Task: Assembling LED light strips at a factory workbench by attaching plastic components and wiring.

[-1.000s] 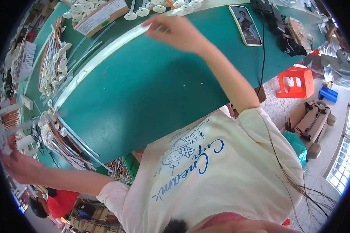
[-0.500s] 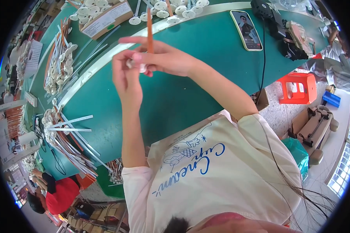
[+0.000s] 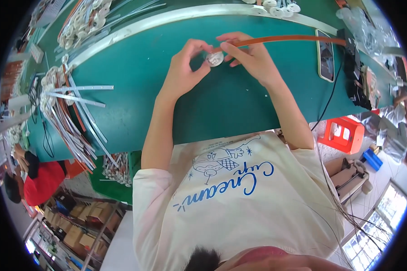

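Small silvery disc point(image 3: 215, 58) pinched by left hand point(image 3: 185, 67) fingers, orange strip point(image 3: 280, 39) end gripped by right hand point(image 3: 251, 56); strip judged light, bendy, best held near disc, above green surface point(image 3: 135, 77)

A dark-screened phone point(image 3: 326, 54) lies flat on the green table point(image 3: 221, 104) right of my hands (screen off). Brown cardboard boxes point(image 3: 74, 226) are stacked lower left.

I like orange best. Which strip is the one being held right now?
The long orange strip above the green table, pinched by the right hand. The other strips lie piled, untouched, at the table's left.
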Demonstrator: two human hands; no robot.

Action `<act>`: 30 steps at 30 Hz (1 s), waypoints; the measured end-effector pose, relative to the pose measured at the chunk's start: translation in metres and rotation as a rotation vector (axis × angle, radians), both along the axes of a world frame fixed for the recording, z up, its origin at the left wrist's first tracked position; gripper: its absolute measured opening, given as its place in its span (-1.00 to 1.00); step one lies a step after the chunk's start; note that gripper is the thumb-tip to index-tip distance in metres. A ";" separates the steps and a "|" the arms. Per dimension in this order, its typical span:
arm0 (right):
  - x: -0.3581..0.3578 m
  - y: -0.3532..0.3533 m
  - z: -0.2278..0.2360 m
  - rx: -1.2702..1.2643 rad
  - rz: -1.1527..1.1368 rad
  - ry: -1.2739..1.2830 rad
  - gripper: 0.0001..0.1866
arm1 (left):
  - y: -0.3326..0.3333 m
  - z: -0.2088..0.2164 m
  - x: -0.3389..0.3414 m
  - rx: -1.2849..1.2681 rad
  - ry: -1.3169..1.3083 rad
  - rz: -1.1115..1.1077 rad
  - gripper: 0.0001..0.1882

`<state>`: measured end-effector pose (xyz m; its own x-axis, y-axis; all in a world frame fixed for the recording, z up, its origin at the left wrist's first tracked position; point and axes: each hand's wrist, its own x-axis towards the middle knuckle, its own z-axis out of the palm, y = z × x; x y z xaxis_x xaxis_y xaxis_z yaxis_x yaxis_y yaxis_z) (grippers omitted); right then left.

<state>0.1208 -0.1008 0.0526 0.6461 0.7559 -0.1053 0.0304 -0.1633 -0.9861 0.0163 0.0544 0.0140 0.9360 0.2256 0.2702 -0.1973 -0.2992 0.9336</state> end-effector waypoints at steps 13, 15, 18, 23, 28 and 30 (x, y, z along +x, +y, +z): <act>0.015 0.001 0.008 0.011 -0.053 -0.067 -0.81 | -0.008 -0.007 0.003 0.333 0.035 0.122 -0.55; 0.016 0.000 0.010 -0.013 -0.055 -0.090 -0.82 | -0.010 -0.009 0.004 0.257 0.058 0.152 -0.55; 0.013 -0.001 0.011 -0.065 -0.012 -0.194 -0.85 | -0.014 -0.006 0.004 0.266 0.129 0.148 -0.56; 0.012 -0.003 0.014 0.001 -0.017 -0.121 -0.86 | -0.012 -0.005 0.000 0.556 0.025 0.105 -0.62; 0.013 -0.011 0.017 -0.071 0.039 -0.144 -0.85 | -0.015 -0.002 0.001 0.495 0.094 0.075 -0.67; 0.014 -0.013 0.015 -0.109 0.056 -0.156 -0.85 | -0.016 -0.005 0.002 0.510 0.077 0.134 -0.69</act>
<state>0.1345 -0.1134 0.0680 0.6183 0.7808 -0.0897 0.1939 -0.2622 -0.9453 0.0185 0.0387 0.0091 0.9293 0.2025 0.3088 -0.0630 -0.7369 0.6730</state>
